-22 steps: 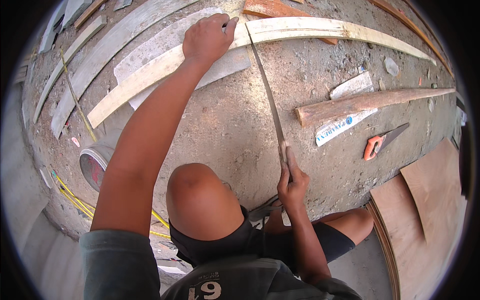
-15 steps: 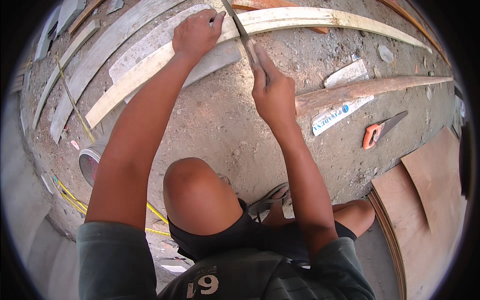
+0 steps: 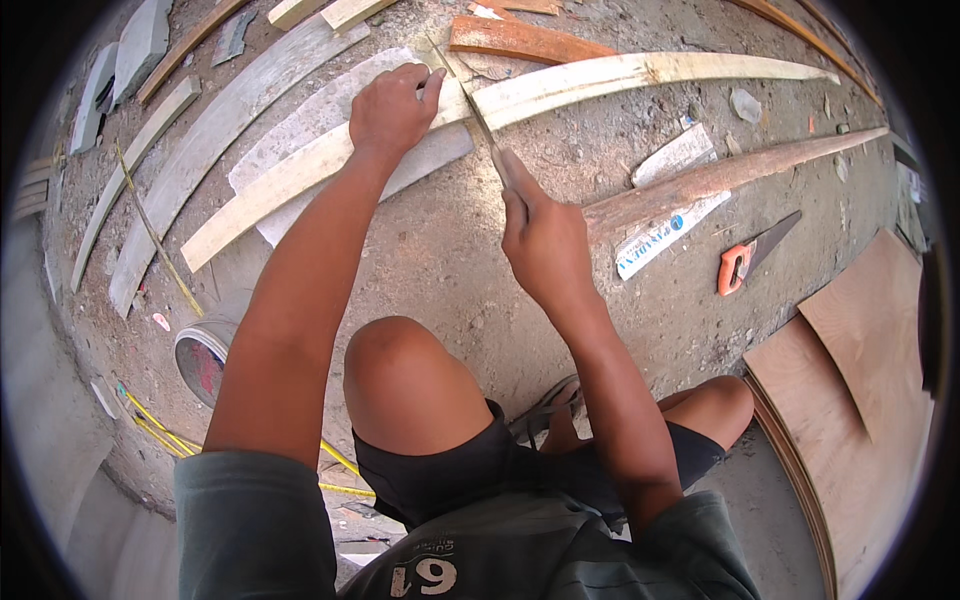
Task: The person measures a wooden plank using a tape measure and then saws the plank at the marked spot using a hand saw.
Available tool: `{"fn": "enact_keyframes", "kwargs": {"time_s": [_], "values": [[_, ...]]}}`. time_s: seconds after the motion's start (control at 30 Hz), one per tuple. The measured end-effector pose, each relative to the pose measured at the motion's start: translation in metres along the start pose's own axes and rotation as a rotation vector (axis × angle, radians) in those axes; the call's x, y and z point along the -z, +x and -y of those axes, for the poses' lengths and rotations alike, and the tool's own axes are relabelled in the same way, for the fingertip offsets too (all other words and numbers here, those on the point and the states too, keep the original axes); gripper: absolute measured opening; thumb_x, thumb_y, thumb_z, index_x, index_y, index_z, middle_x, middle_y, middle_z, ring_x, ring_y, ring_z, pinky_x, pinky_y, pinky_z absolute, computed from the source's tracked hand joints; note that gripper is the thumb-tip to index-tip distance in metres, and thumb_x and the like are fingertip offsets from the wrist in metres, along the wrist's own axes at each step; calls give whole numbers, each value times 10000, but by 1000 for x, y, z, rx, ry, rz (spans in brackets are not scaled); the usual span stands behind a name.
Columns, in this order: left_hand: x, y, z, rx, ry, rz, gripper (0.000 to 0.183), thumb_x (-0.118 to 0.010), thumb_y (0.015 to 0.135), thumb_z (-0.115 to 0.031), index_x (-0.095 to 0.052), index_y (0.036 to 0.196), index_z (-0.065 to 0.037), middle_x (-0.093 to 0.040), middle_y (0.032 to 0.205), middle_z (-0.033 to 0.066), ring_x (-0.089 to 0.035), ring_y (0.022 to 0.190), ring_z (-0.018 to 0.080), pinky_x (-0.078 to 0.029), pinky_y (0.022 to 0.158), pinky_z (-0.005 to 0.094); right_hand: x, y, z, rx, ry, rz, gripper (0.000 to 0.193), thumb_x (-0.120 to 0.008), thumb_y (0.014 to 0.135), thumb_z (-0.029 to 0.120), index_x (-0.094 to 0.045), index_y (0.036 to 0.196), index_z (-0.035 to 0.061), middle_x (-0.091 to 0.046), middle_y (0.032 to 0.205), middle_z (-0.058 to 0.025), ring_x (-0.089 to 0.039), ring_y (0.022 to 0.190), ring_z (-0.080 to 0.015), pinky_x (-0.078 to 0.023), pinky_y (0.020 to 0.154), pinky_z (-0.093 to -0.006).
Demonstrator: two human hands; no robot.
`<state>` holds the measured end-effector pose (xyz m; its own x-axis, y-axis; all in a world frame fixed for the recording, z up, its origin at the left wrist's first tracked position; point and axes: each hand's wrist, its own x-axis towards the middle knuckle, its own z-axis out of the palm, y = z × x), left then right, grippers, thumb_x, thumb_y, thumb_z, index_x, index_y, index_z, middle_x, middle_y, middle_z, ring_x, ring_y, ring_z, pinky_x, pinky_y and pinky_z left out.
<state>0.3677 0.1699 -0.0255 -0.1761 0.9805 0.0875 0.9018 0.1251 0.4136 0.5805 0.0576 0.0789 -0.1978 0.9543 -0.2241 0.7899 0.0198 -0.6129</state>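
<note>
Pale plank (image 3: 600,80) lies on the ground, long axis left-right. Left hand (image 3: 392,108) pressed flat on it, clamped on nothing. Right hand (image 3: 540,235) just this side of plank, gripping thin blade (image 3: 478,115) that crosses it beside left hand

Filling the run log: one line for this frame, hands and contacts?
left hand: pressing pale plank | right hand: gripping saw, blade on plank | orange-handled saw: idle on ground, right
</note>
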Motion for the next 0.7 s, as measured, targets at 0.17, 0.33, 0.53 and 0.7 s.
{"fn": "enact_keyframes", "kwargs": {"time_s": [0.17, 0.33, 0.53, 0.7], "values": [[6, -7, 2, 15, 34, 58, 409, -544, 1021, -493, -743, 991, -137, -754, 970, 107, -718, 917, 347, -562, 790, 467, 30, -141, -49, -278, 128, 60, 511, -644, 958, 65, -586, 1462, 130, -623, 689, -279, -669, 599, -402, -523, 592, -418], [2, -10, -7, -29, -23, -11, 424, -550, 1017, -495, -721, 931, -117, -749, 952, 99, -711, 887, 349, -554, 776, 475, 26, -135, -54, -266, 140, 53, 478, -643, 977, 66, -597, 1451, 104, -630, 694, -258, -616, 515, -254, -481, 562, -338], [7, -10, 0, 12, 12, 32, 423, -557, 1014, -479, -689, 885, -98, -740, 940, 122, -703, 885, 362, -544, 771, 482, 30, -140, -49, -164, 289, -96, 460, -646, 975, 53, -599, 1433, 36, -652, 708, -191, -541, 594, -101, -468, 579, -297], [13, -9, -7, -13, -43, 25, 399, -569, 1013, -435, -696, 863, -88, -727, 889, 145, -701, 858, 364, -544, 752, 487, 40, -113, -52, -80, 223, -222, 459, -645, 964, 36, -611, 1422, 38, -613, 687, -181, -518, 579, -117, -462, 580, -302]]}}
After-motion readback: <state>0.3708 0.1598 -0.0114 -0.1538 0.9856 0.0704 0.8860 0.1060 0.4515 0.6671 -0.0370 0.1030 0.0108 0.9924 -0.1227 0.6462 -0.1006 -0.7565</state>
